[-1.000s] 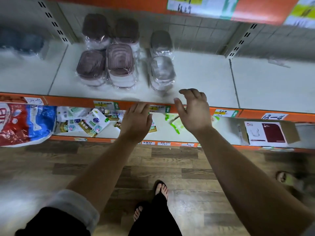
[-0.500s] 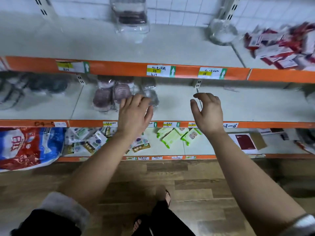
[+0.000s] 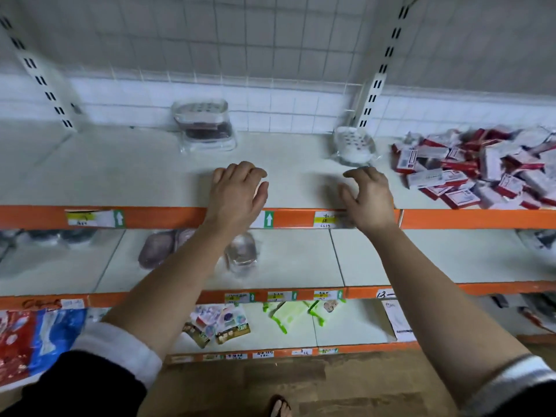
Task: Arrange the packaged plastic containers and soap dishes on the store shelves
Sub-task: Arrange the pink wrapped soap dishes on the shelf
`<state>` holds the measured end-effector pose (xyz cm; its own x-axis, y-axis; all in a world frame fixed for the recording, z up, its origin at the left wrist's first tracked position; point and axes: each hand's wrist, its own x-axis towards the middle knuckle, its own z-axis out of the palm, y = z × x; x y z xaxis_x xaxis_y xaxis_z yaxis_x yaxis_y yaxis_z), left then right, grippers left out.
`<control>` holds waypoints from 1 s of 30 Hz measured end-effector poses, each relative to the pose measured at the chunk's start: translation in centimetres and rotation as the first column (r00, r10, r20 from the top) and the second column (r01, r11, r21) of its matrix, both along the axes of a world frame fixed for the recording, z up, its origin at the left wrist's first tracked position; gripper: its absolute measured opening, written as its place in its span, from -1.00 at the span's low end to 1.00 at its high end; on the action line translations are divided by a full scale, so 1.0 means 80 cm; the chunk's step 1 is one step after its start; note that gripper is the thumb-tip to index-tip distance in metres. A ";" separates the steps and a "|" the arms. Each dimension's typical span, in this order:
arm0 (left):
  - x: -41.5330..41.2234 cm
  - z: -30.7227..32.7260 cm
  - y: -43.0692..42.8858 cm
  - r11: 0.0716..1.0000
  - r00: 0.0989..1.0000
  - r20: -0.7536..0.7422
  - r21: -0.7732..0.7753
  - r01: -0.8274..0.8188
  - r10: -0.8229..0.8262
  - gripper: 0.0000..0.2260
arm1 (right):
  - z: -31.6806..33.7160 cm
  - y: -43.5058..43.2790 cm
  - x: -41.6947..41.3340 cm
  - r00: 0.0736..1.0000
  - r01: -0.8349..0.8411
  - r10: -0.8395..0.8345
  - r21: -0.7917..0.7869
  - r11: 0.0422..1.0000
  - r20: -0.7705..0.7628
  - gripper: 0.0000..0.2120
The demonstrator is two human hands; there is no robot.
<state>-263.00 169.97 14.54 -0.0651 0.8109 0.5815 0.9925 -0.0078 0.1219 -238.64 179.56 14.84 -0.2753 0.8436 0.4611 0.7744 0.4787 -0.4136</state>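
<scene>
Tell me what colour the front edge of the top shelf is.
The front edge is orange, with white-and-yellow price labels; head view shows it best.

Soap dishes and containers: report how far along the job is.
Done: wrapped containers sit grouped on the middle shelf. In hand: nothing; left hand and right hand are empty over the upper shelf. Left: the soap dish stack at the back and the lone soap dish by the upright stand apart.

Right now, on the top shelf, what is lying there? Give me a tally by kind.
Oblong soap dish pack: 1
Round soap dish pack: 1
Heap of red-and-white boxes: 1, boxes too jumbled to count singly
Total: 3
</scene>
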 end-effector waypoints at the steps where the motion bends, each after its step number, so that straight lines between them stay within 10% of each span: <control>1: -0.002 0.002 0.017 1.000 1.000 0.000 -0.002 -0.005 0.005 -0.69 | 0.001 0.018 0.000 1.000 -0.005 0.005 -0.007 1.000 0.024 -0.73; 22: -0.005 -0.019 0.128 0.996 0.987 0.157 -0.082 -0.023 0.036 -0.61 | -0.015 0.182 -0.012 0.967 0.137 -0.150 0.075 0.988 0.207 -0.54; 30: -0.007 -0.019 0.130 0.990 0.981 0.184 -0.132 -0.042 0.066 -0.67 | -0.011 0.152 -0.026 0.928 -0.057 0.039 -0.037 0.998 -0.372 -0.63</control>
<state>-263.58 180.37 12.98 -0.2092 0.8694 0.4477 0.9503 0.0727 0.3028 -240.72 191.76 13.96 -0.1335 0.8566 0.4984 0.5382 0.4849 -0.6893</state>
